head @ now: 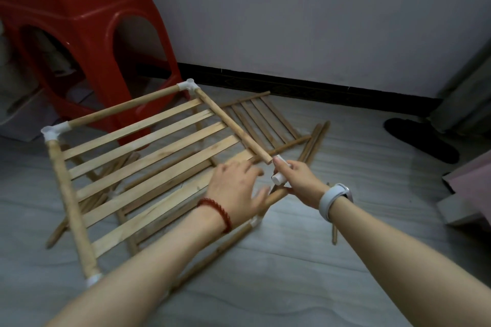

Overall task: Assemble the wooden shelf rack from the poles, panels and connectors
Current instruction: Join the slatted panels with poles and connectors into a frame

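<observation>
Right hand [297, 180] gripping white connector [279, 175] at free pole end [265, 158], left hand [236, 188] spread loose on slatted panel [148, 151]; risk of skewed entry, unbraced frame shifting.

Red stool [79, 16] cropped at left.

Grey floor [345, 260] bears slatted panel [261, 117], loose poles [313, 141], red stool [87, 34]
</observation>
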